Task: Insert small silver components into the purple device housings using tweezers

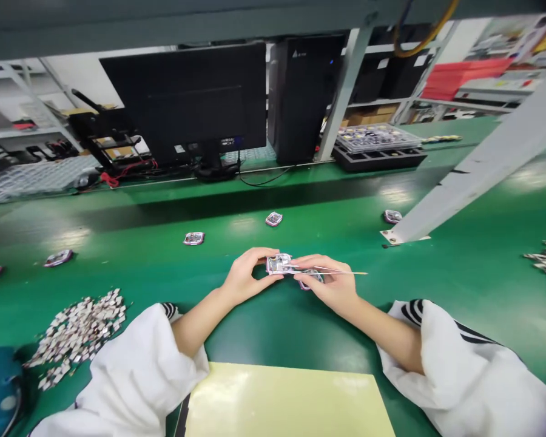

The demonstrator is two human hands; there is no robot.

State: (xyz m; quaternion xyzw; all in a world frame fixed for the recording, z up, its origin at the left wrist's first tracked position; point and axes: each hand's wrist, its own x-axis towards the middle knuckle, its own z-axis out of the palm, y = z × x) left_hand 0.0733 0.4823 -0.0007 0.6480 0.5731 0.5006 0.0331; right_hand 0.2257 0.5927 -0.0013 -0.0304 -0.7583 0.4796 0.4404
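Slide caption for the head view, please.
Over a green tabletop, left hand holds a small device, right hand holds tweezers.

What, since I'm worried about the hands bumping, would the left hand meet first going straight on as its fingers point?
Beyond the small framed board it holds, the left hand would probably meet the thin tool in the right hand first, then that hand itself, though depth here is hard to judge.

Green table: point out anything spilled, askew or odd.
The heap of small parts beside the left sleeve stands out: it lies loose on the table, ragged at the edge, so it looks spilled, though it may be deliberate. The unit in the left hand is too small to judge for damage.
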